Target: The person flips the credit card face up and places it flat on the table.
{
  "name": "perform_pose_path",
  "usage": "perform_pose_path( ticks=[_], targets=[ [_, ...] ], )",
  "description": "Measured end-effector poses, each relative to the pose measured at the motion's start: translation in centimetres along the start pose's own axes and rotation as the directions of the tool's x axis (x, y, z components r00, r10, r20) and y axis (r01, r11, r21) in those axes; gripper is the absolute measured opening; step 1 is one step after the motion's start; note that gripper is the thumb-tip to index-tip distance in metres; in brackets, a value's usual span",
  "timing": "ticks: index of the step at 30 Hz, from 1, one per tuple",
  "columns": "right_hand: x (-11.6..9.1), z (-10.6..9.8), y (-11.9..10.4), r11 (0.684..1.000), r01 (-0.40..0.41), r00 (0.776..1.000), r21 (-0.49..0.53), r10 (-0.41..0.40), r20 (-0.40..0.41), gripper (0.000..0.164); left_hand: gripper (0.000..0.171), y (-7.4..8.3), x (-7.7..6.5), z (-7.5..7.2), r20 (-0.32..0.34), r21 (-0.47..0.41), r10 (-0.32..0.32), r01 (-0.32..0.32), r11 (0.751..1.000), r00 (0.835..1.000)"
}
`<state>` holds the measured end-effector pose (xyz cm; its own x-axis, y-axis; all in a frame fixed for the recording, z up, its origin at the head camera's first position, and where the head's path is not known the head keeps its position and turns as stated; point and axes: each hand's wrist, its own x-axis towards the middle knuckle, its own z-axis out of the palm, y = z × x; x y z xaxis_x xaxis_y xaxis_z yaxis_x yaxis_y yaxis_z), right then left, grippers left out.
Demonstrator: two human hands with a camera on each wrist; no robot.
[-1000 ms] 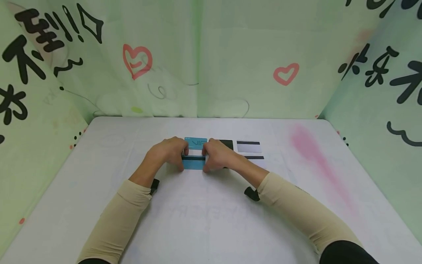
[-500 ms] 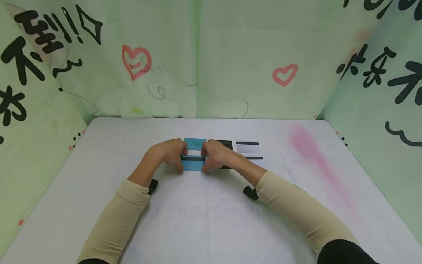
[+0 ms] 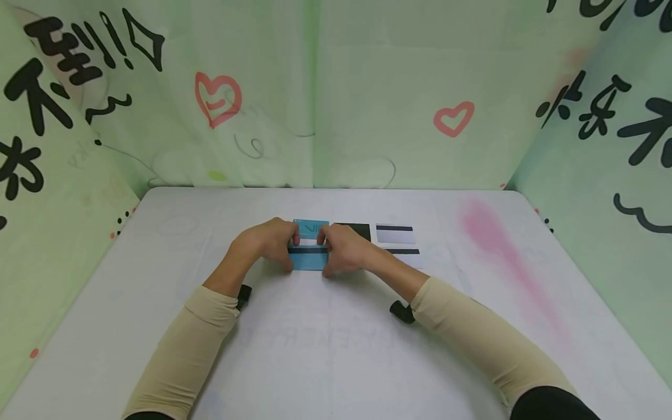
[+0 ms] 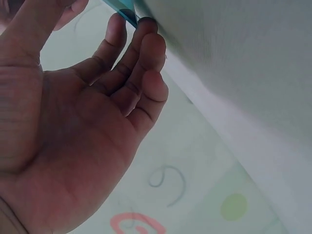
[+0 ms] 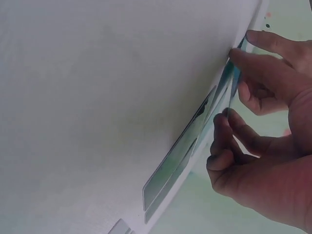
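Observation:
A blue card with a black stripe [image 3: 308, 261] lies crosswise between my two hands in the head view. My left hand [image 3: 266, 239] holds its left end, thumb at the near corner and fingers at the far one. My right hand [image 3: 346, 248] holds the right end the same way, thumb near and fingers far. Just behind lies a lighter blue card [image 3: 310, 228] with printed letters, partly covered by the right fingers. In the left wrist view, the left fingertips touch a blue card corner [image 4: 123, 9]. The right thumb meets the blue card's edge in the right wrist view.
A dark card [image 3: 359, 230] lies behind my right hand. Two pale striped cards [image 3: 395, 234] lie further right, one behind the other; my right forearm partly covers the nearer. All rest on a white-covered table [image 3: 294, 350] with green cloth walls [image 3: 367, 87] around it.
The right fingers have shifted slightly left and away from me, covering more of the lettered card. The blue striped card has moved very slightly away from me. My left hand is nearly still.

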<state>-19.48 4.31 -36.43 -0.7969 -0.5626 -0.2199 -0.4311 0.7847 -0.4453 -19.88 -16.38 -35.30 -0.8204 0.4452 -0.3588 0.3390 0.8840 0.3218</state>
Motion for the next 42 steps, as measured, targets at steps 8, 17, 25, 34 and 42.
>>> perform_pose_path(
  ticks=[8, 17, 25, 34, 42],
  targets=[
    [-0.6, -0.2, 0.2, 0.998, 0.039, 0.995, 0.042, -0.035, -0.091, 0.056, 0.05, 0.0, 0.0, -0.1, -0.021, -0.02, 0.021, -0.022, 1.0, 1.0],
    [-1.0, -0.6, 0.5, 0.996, 0.029, 0.995, 0.081, -0.022, -0.093, 0.054, 0.054, -0.2, -0.1, -0.4, -0.023, -0.048, 0.045, -0.046, 0.998, 0.999],
    [-1.5, -0.7, 1.1, 0.994, 0.032, 0.992, 0.104, -0.02, -0.121, 0.055, 0.058, -0.1, -0.3, -0.5, -0.043, -0.067, 0.065, -0.067, 0.995, 0.997],
    [-2.0, -1.1, 1.6, 0.991, 0.01, 0.992, 0.135, 0.007, -0.129, 0.055, 0.063, -0.1, -0.7, -0.9, -0.029, -0.072, 0.05, -0.052, 0.996, 0.998],
    [-2.3, -1.6, 1.7, 0.987, 0.029, 0.987, 0.155, -0.004, -0.158, 0.055, 0.059, -0.2, -0.9, -1.2, -0.013, -0.081, 0.034, -0.035, 0.996, 0.999]
  ],
)
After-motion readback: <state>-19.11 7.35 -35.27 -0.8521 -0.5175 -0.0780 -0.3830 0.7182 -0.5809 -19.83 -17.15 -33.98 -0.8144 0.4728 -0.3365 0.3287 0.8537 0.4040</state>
